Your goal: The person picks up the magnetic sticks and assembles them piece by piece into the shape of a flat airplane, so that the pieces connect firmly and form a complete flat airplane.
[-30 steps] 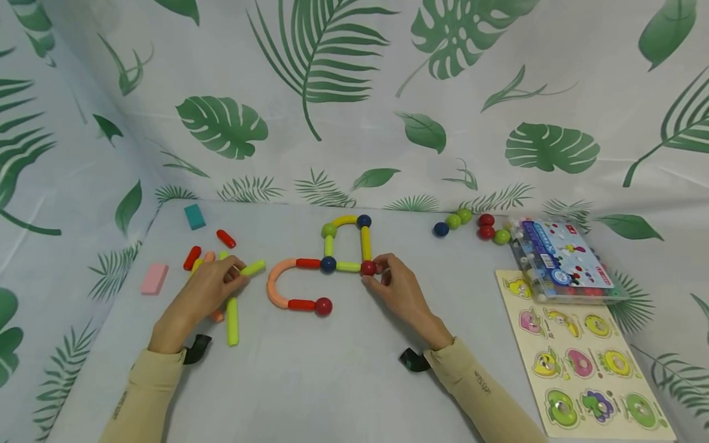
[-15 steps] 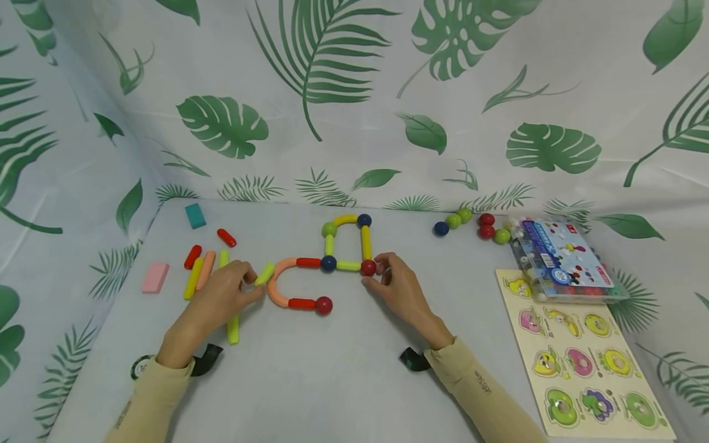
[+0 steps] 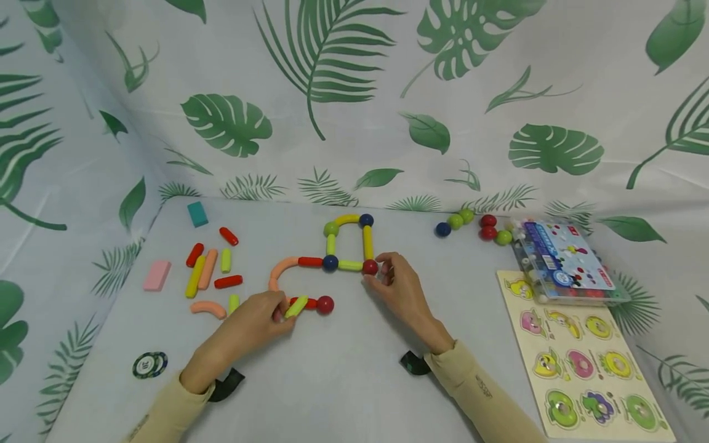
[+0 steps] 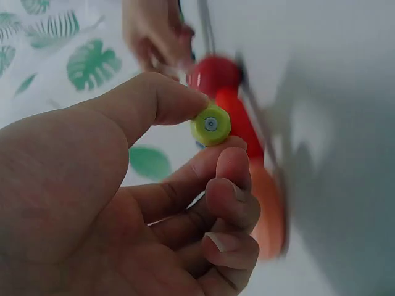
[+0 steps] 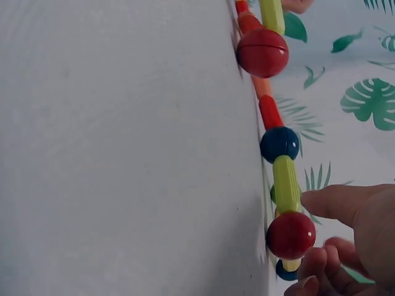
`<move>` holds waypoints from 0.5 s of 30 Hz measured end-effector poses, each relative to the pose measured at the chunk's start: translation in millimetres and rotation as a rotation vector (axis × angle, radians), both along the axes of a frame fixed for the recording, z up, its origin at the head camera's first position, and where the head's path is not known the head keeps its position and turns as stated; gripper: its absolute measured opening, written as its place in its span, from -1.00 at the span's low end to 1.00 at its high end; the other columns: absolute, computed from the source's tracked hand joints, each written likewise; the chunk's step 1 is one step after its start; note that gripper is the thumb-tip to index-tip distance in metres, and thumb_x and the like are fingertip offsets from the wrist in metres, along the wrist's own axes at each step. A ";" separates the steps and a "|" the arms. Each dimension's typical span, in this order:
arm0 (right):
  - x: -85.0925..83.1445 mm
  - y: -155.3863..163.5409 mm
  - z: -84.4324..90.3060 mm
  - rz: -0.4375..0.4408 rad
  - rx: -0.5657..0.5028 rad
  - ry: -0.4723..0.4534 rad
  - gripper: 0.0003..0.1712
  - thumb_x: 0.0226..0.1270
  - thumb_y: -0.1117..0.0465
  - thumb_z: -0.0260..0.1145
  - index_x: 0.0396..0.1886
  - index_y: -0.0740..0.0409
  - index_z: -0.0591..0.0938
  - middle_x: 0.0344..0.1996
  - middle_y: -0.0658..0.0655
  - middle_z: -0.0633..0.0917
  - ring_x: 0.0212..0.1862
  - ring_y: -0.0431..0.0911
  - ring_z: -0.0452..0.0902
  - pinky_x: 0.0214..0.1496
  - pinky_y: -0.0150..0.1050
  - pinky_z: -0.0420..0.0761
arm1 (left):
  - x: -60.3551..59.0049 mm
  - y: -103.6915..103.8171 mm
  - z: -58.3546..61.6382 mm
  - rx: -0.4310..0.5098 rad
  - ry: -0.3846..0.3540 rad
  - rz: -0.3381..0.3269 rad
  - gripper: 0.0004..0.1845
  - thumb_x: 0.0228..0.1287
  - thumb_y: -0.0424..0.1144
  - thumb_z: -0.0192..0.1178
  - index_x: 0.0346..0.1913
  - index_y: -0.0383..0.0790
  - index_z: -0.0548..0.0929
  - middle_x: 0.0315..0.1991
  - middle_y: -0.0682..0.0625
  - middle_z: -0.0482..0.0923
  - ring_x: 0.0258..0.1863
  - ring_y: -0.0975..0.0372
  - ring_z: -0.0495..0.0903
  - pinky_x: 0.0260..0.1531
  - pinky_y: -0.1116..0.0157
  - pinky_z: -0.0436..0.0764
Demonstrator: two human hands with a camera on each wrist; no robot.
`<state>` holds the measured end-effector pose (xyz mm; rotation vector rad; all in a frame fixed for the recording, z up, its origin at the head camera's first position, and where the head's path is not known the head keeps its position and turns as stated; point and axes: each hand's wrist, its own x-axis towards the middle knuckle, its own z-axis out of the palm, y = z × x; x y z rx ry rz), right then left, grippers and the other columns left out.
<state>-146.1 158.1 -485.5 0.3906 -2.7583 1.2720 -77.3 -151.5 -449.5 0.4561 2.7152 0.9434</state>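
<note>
Several magnetic rods and balls form a joined figure on the white table. My left hand [image 3: 252, 323] pinches a short yellow-green magnetic rod [image 3: 296, 306] between thumb and fingertips. In the left wrist view the metal end of this rod faces the camera. It overlaps the lower red rod [image 3: 311, 304] of the figure, close to the red end ball [image 3: 325, 305]. My right hand [image 3: 403, 292] holds the red corner ball [image 3: 370, 267] of the four-sided part, thumb and fingers on its right side. A curved orange rod [image 3: 281, 268] and blue ball [image 3: 330, 263] join the two parts.
Loose rods, such as a yellow rod [image 3: 195, 277] and red rod [image 3: 228, 282], lie at left near a pink block [image 3: 157, 275] and teal block [image 3: 197, 214]. Spare balls [image 3: 488, 233], a clear plastic box [image 3: 570, 255] and a fruit puzzle board [image 3: 581, 344] are at right.
My left hand has carried the yellow-green rod right and toward me, from the loose rods to the figure's lower red rod. My right hand has stayed at the red corner ball.
</note>
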 end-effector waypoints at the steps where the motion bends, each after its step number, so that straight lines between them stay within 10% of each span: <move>1: 1.4 -0.7 0.7 0.014 -0.001 0.005 -0.59 0.29 0.17 0.49 0.05 0.18 0.58 -0.31 0.09 0.55 -0.31 -0.11 0.45 -0.31 -0.38 0.46 | 1.7 3.7 -1.5 0.007 -0.019 -0.008 -0.85 0.26 -0.24 0.35 -0.29 -0.17 0.57 -0.50 0.11 0.42 -0.49 0.31 0.39 -0.45 0.42 0.40; 15: 13.0 -14.3 -2.2 0.339 0.093 -0.010 -0.76 0.31 0.17 0.48 -0.07 0.06 0.70 -0.39 -0.13 0.56 -0.33 -0.22 0.47 -0.28 -0.42 0.52 | 13.8 37.5 -14.0 -0.078 -0.113 0.055 -0.62 0.16 0.04 0.48 -0.36 -0.13 0.52 -0.53 0.07 0.38 -0.52 0.25 0.37 -0.53 0.37 0.31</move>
